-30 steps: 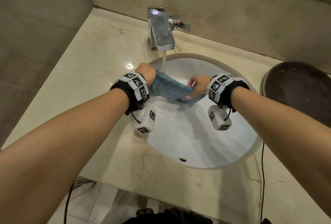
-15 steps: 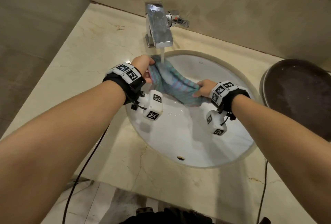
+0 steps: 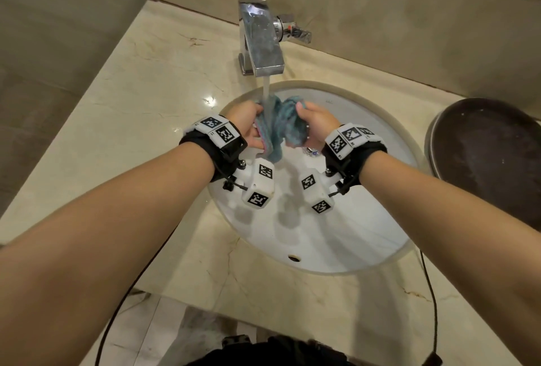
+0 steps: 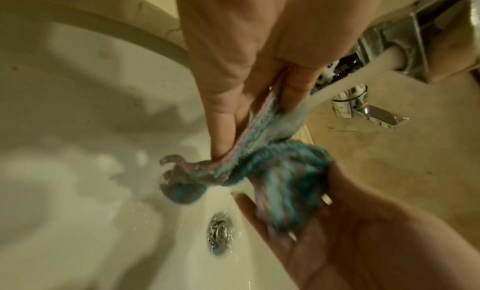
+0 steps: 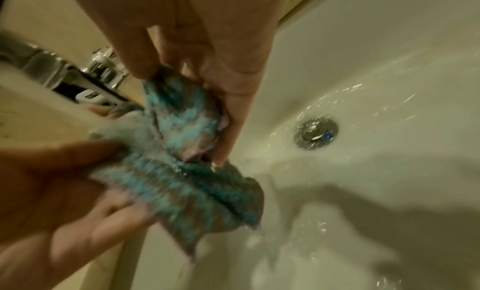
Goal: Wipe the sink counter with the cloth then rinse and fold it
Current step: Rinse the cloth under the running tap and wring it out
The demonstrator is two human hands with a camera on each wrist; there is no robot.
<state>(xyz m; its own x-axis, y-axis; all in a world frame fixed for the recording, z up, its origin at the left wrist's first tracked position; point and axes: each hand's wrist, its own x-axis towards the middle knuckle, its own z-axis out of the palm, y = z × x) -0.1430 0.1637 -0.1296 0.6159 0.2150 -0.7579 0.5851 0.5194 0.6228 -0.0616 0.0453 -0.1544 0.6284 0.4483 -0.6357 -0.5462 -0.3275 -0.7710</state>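
Note:
A blue, teal and pink striped cloth (image 3: 279,128) is bunched between both hands under the running stream from the chrome faucet (image 3: 261,43), over the white sink bowl (image 3: 360,219). My left hand (image 3: 247,125) pinches the cloth's left edge between thumb and fingers; the left wrist view shows that cloth (image 4: 259,151) edge in the left hand (image 4: 249,118). My right hand (image 3: 314,124) grips the wadded right part. In the right wrist view the cloth (image 5: 182,130) sits between thumb and fingers of the right hand (image 5: 197,101), dripping water.
The beige marble counter (image 3: 131,119) surrounds the sink, with walls at the back and left. A dark round tray (image 3: 491,160) lies on the counter at the right. The drain (image 4: 219,233) lies below the hands. Cables hang from both wrists past the counter's front edge.
The hands have come closer together and moved up under the faucet. The cloth, stretched between them before, is now bunched in the water stream.

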